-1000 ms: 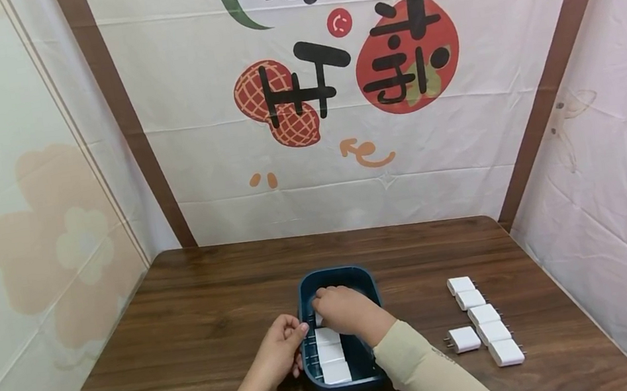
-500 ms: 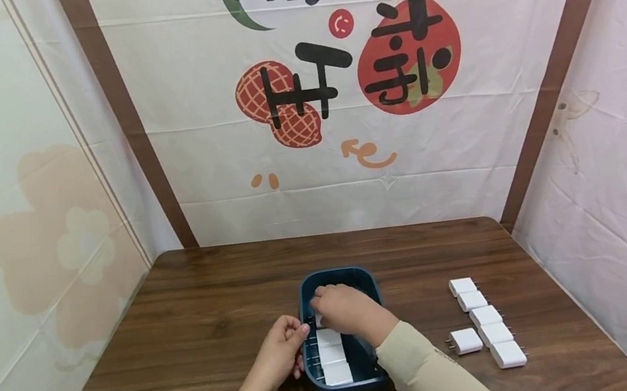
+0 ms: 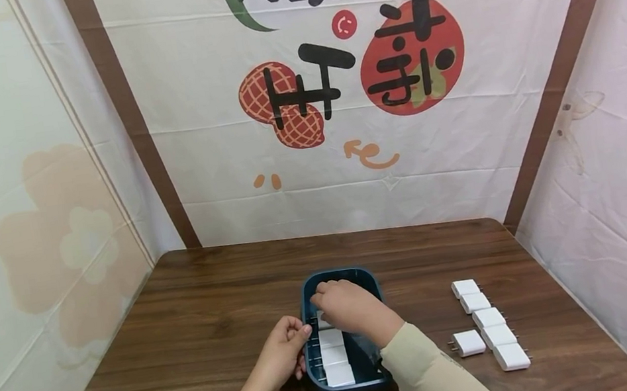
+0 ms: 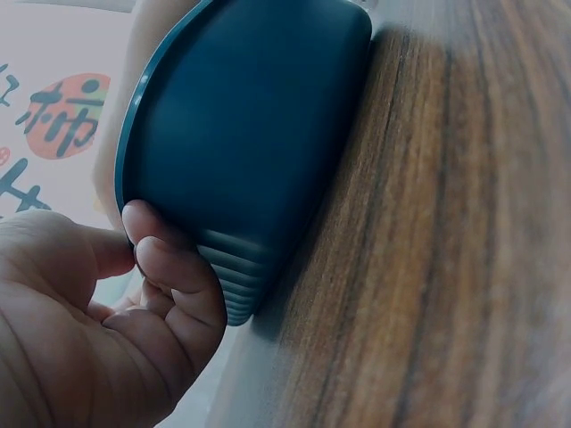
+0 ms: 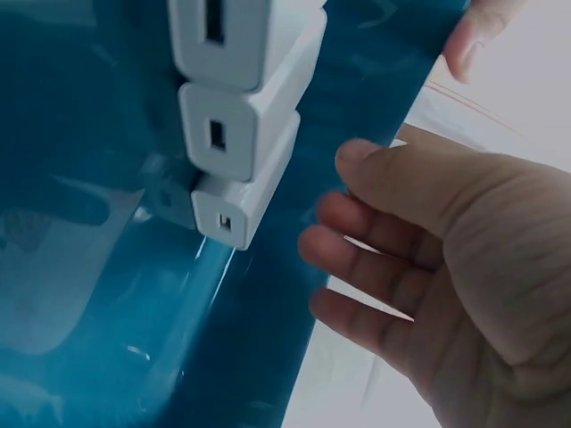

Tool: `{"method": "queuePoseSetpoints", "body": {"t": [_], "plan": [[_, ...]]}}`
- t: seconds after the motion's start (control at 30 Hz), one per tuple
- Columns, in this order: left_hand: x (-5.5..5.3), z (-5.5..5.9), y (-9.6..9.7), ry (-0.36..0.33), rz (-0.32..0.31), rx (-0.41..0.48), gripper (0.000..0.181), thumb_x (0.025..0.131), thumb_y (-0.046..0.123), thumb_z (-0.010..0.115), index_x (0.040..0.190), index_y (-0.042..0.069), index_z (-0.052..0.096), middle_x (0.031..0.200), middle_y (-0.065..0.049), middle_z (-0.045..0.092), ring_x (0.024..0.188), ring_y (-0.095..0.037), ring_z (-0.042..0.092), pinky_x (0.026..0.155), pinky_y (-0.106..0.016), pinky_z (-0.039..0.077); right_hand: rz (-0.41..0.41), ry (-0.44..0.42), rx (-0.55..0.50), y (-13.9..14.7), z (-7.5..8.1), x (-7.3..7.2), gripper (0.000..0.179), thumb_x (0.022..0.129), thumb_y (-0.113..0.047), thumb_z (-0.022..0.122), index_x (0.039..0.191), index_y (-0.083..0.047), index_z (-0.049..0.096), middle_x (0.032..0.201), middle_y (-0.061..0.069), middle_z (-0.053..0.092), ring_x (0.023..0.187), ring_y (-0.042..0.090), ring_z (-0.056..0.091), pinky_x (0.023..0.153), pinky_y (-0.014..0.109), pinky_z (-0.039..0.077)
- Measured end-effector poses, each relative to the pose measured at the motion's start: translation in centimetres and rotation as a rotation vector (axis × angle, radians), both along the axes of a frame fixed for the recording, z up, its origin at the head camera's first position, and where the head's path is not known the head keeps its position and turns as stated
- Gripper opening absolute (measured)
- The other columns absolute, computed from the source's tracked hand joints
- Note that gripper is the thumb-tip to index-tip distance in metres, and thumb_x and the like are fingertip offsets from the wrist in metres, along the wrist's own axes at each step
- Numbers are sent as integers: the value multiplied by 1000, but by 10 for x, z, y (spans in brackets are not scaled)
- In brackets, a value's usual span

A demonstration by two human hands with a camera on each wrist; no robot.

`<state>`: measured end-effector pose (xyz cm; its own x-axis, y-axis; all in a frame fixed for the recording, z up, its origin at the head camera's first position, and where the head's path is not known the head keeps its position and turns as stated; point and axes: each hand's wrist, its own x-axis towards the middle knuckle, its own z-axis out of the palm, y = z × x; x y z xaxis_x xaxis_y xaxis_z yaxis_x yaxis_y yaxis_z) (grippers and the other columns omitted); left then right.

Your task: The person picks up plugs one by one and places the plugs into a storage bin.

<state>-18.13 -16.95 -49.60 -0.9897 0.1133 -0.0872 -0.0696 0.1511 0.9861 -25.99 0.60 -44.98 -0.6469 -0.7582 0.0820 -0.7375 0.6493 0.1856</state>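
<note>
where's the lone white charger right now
In the head view, the lone white charger lies on the table right of the blue tray, just left of the row of five chargers.

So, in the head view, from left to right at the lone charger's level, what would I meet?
Left hand, tray's left wall, white chargers inside, right sleeve, lone charger, row of five chargers.

The head camera looks from above, forward and down, across the table [image 3: 211, 323] to the cloth [image 3: 339, 205]. The left wrist camera faces, very near, the outer side of the tray [image 4: 250, 116]; the right one looks closely inside it. All three views share this tray.
</note>
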Motion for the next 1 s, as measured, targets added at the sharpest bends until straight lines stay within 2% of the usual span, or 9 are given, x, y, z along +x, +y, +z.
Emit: {"method": "queuePoseSetpoints", "body": {"t": [0.4, 0.67, 1.0], "plan": [[1, 0, 2, 9, 8, 14, 23, 108, 21, 54, 113, 1, 47, 70, -5, 52, 50, -14, 49, 42, -23, 42, 31, 50, -53, 7, 7, 3, 31, 97, -29, 73, 126, -16, 72, 117, -2, 70, 106, 12, 67, 93, 29, 56], [0, 2, 1, 0, 4, 4, 22, 108, 22, 53, 112, 1, 47, 71, -5, 54, 51, -13, 51, 43, -22, 43, -19, -33, -106, 18, 23, 3, 36, 97, -27, 72, 130, -13, 69, 122, 1, 69, 111, 15, 67, 95, 33, 56], [0, 0, 1, 3, -2, 15, 21, 108, 21, 53, 112, 1, 47, 71, -6, 54, 51, -14, 51, 43, -22, 42, -26, -48, -155, 29, 38, 6, 37, 97, -27, 72, 131, -12, 69, 122, 3, 68, 109, 16, 67, 95, 33, 57]]}}
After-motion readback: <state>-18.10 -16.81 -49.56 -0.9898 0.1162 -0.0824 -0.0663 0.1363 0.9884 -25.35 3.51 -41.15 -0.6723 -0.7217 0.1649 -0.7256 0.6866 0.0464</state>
